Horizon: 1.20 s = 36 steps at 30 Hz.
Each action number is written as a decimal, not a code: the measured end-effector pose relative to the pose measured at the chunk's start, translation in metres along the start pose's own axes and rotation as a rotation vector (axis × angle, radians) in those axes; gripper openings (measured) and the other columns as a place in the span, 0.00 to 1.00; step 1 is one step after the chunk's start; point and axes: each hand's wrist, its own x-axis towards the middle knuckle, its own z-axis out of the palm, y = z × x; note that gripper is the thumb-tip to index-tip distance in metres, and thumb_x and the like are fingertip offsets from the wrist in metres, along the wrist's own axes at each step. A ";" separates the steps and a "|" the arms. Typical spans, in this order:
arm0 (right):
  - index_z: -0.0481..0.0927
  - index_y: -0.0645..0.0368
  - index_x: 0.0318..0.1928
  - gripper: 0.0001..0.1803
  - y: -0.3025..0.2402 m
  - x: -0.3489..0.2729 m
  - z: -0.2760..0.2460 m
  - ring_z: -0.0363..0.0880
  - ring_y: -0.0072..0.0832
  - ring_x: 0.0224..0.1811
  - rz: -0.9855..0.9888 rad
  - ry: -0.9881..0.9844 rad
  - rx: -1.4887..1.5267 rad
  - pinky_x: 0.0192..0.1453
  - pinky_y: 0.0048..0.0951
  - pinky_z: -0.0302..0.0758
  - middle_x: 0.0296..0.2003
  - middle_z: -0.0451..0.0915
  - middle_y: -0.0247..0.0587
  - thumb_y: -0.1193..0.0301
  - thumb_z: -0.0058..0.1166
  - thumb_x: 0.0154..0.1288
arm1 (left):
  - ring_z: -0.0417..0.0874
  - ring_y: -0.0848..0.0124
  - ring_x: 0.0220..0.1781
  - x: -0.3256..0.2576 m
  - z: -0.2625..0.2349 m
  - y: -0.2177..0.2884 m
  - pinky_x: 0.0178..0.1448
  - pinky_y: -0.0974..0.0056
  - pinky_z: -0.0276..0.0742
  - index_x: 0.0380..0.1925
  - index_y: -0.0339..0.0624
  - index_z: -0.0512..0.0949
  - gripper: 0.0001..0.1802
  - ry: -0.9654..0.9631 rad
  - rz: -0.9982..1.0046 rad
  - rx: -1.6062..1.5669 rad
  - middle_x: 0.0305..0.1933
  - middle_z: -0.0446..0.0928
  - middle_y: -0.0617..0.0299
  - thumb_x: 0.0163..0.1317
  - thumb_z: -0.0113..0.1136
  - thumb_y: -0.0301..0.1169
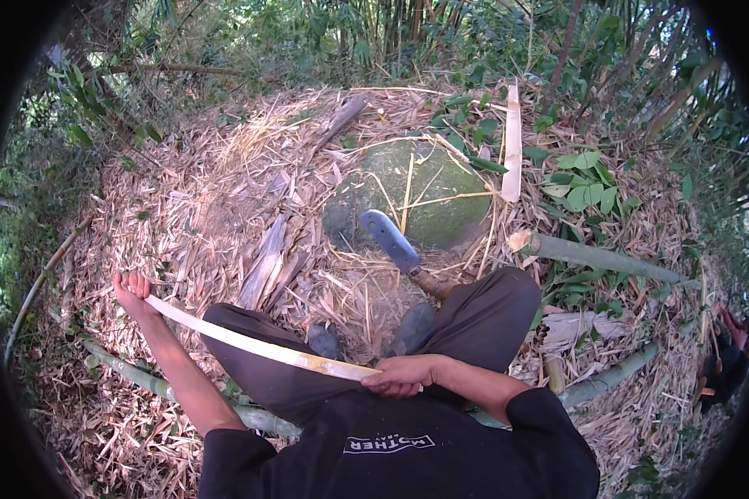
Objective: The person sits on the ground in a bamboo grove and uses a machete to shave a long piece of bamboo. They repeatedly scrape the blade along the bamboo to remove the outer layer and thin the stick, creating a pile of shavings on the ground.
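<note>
Bamboo strip spans both knees, left hand closed on its far end, right hand closed on its near end. Such a two-ended grip keeps it taut. Machete lies unheld ahead.

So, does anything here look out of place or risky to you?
Yes, one thing. A big knife lies loose on the litter by the mossy rock, blade bare, just ahead of the person's feet. Both hands are busy: the left hand and right hand hold a pale bamboo strip across the knees.
</note>
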 end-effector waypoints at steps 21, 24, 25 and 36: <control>0.77 0.60 0.31 0.27 -0.023 -0.015 0.009 0.80 0.58 0.30 -0.446 1.196 -1.170 0.33 0.53 0.72 0.22 0.78 0.55 0.45 0.59 0.68 | 0.52 0.79 0.07 -0.028 0.015 -0.019 0.09 0.72 0.49 0.16 0.54 0.58 0.23 -0.013 0.091 -0.157 0.10 0.53 0.72 0.74 0.43 0.40; 0.76 0.59 0.31 0.29 -0.014 -0.010 -0.004 0.75 0.50 0.22 -0.476 1.053 -1.099 0.27 0.45 0.70 0.18 0.76 0.48 0.43 0.55 0.70 | 0.56 0.76 0.11 -0.021 0.006 -0.019 0.13 0.69 0.55 0.24 0.49 0.64 0.20 -0.079 0.058 -0.101 0.14 0.59 0.70 0.76 0.38 0.43; 0.75 0.58 0.31 0.29 -0.010 -0.007 -0.012 0.73 0.45 0.18 -0.492 0.981 -1.069 0.25 0.41 0.69 0.17 0.74 0.44 0.42 0.53 0.72 | 0.58 0.74 0.13 -0.013 0.000 -0.022 0.16 0.67 0.58 0.28 0.47 0.65 0.19 -0.011 0.020 -0.103 0.16 0.61 0.68 0.76 0.36 0.44; 0.68 0.52 0.35 0.36 -0.014 -0.010 0.004 0.48 0.10 0.12 0.070 0.054 0.136 0.14 0.16 0.49 0.17 0.57 0.22 0.32 0.25 0.75 | 0.78 0.66 0.31 0.009 0.013 -0.115 0.36 0.63 0.77 0.52 0.37 0.71 0.15 0.118 -0.100 0.207 0.38 0.79 0.53 0.73 0.48 0.35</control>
